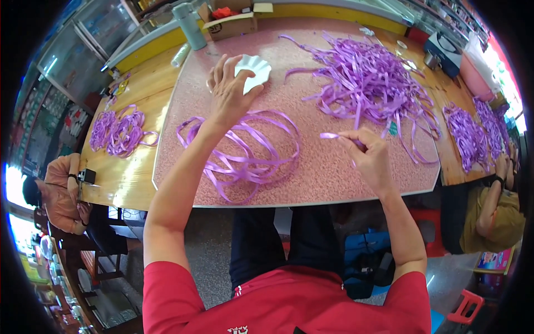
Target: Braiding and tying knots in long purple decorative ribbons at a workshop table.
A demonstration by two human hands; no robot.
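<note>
Fingers apart, my left hand reaches over a white fluted dish and partly covers it; whether it touches the dish I cannot tell. My right hand pinches the end of a purple ribbon, a short tip of which sticks out to the left. Under and beside my left forearm lies a loosely looped coil of purple ribbon. Just beyond my right hand is a big tangled heap of purple ribbon on the pink speckled tabletop.
A green bottle and an open cardboard box stand at the back. More ribbon bundles lie at left and right. One person sits at the left, another at the right. A pink tub stands far right.
</note>
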